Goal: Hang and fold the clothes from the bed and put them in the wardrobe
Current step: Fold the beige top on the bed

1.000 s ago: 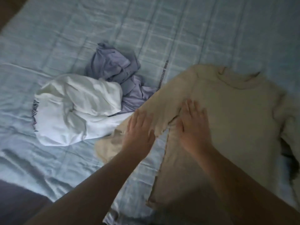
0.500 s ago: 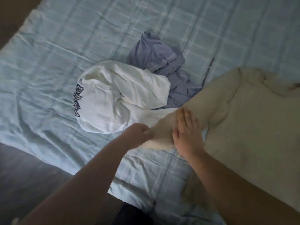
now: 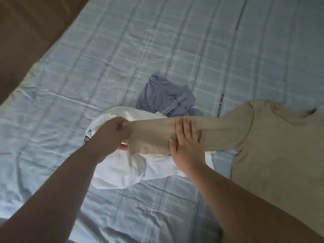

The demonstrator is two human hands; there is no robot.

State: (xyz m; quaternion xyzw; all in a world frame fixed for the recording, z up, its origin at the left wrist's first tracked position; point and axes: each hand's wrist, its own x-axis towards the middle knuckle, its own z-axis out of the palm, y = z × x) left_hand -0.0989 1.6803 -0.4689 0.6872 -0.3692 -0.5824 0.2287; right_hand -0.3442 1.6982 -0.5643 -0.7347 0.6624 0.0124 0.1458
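Ana: What do the hands do?
Ben: The left hand point(image 3: 112, 133) has its fingers curled. It pinches the end of the sleeve point(image 3: 154, 135) of the beige top point(image 3: 273, 146). The right hand point(image 3: 187, 146) lies flat on the same sleeve, with its fingers straight and a bit spread.
Ana: Where does the sleeve go?
Ben: It stretches sideways from hand to hand and lies across the white top point(image 3: 140, 174).
Ana: And the rest of the beige top?
Ben: It lies spread out on the bed point(image 3: 157, 41), on the right side, with its neck pointing away.
Ana: What is the white top like?
Ben: It is bunched in a heap under the sleeve and the left hand. A bit of dark print peeks out by the left wrist.
Ana: What is behind it?
Ben: A purple cloth point(image 3: 166, 99), all crumpled. It touches the far side of the white top and sits just beside the beige shoulder.
Ana: What holds the clothes?
Ben: The bed. Its light blue cover has squares and many wrinkles. All three clothes lie on it.
Ana: And far away?
Ben: A brown floor point(image 3: 26, 32) shows past the bed's edge, up in the left corner.
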